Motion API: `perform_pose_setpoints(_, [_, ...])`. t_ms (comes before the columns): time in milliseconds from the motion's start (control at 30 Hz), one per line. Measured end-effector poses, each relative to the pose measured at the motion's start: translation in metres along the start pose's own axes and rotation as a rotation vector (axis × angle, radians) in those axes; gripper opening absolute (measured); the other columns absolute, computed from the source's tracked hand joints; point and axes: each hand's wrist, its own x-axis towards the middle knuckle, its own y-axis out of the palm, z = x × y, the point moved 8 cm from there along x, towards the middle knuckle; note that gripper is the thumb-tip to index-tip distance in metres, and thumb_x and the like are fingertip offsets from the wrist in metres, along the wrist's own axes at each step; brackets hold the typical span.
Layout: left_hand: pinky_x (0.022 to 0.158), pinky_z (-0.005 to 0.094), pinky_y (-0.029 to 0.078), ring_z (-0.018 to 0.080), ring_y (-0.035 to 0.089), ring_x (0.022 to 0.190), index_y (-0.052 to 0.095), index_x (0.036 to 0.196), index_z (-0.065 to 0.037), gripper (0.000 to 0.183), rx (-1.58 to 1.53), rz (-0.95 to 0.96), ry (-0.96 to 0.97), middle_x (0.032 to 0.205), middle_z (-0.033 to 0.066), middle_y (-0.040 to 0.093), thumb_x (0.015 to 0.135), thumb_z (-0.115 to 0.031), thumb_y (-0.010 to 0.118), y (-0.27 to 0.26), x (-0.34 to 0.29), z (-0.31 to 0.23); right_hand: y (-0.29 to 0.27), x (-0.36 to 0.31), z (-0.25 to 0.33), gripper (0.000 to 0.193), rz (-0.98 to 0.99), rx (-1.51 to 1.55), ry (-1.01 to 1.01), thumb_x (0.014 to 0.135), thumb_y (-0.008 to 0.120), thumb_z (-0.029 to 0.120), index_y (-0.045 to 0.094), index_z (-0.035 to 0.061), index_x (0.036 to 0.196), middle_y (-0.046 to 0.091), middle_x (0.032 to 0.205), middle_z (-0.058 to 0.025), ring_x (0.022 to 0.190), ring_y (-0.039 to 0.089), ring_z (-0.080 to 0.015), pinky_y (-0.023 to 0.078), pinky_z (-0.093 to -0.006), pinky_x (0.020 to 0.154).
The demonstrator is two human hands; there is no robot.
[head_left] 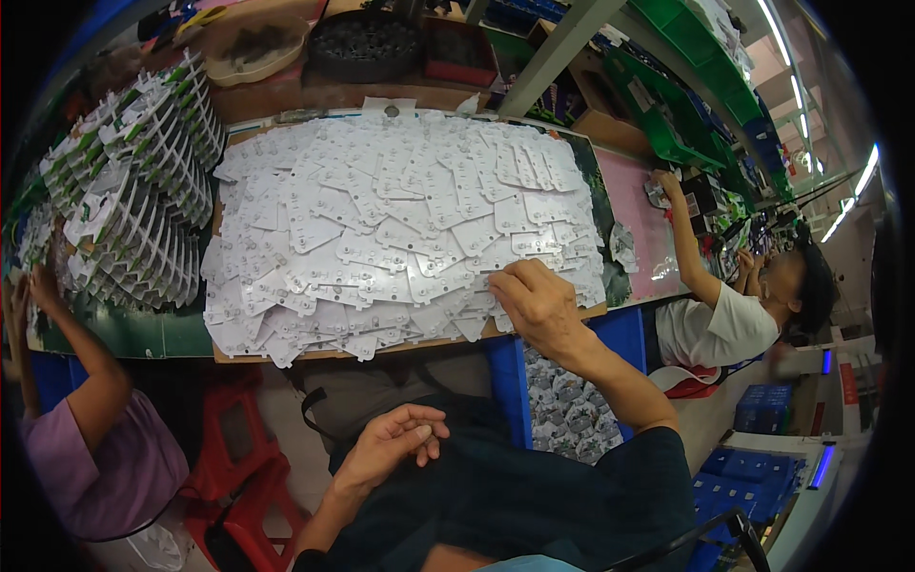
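Observation:
A wide spread of thin white plastic plates [381, 214], overlapping in layers and dotted with small round fittings, covers the board in front of me. My right hand [543, 310] is over the near right part of this spread. Its thumb and fingertips are pinched together; what lies between them, if anything, is hidden. Lower down, above my lap and apart from the plates, my left hand [396, 443] is held with loosely bent fingers and nothing visible in it. Beneath my right forearm stands a blue bin [513, 381] holding many clear and grey small parts [567, 405].
Tall stacks of white and green parts [143, 191] rise at the left. Behind the plates are a beige bowl [253, 52], a black round tray [365, 46] and a red box [460, 52]. Co-workers sit at left [95, 448] and right [720, 319]. Red stools [238, 467] stand below.

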Motion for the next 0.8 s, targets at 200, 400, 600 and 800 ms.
perform_pose_setpoints(200, [0.066,0.0234,0.05,0.0154,0.062,0.082,0.053,0.125,0.002,0.027,-0.022,-0.07,0.254,0.109,0.0137,0.063,0.098,-0.004,0.049,0.001,0.001,-0.038,-0.014,0.005,0.008,0.022,0.014,0.042,0.052,0.078,0.069,0.003,0.063,0.002,0.099,0.06,0.087,-0.01,0.078,0.061,-0.0276,0.051,-0.0358,0.065])
perform_pose_setpoints(400, [0.064,0.0237,0.05,0.0158,0.062,0.081,0.052,0.125,0.003,0.028,-0.077,-0.1,0.388,0.11,0.0156,0.063,0.098,-0.004,0.05,0.008,0.007,-0.071,-0.024,0.004,0.012,0.025,-0.001,0.02,0.062,0.078,0.073,0.003,0.065,0.0023,0.101,0.063,0.09,-0.0114,0.078,0.065,-0.0284,0.053,-0.0346,0.064])
perform_pose_setpoints(600, [0.064,0.0237,0.05,0.0161,0.062,0.081,0.05,0.127,0.002,0.03,-0.086,-0.214,0.456,0.114,0.0153,0.061,0.098,-0.004,0.05,0.008,0.003,-0.084,-0.011,0.004,0.017,0.017,0.049,0.302,0.193,0.081,0.071,0.006,0.065,0.0016,0.096,0.062,0.082,-0.011,0.07,0.063,-0.0283,0.051,-0.0363,0.062])
perform_pose_setpoints(800, [0.066,0.0252,0.05,0.0171,0.061,0.082,0.045,0.13,0.002,0.034,-0.026,-0.227,0.556,0.118,0.0155,0.055,0.097,-0.005,0.051,0.013,0.008,-0.101,0.02,0.014,0.068,0.018,0.316,0.782,0.231,0.083,0.073,0.014,0.067,0.0023,0.095,0.062,0.076,-0.0109,0.064,0.062,-0.0244,0.047,-0.0332,0.055])
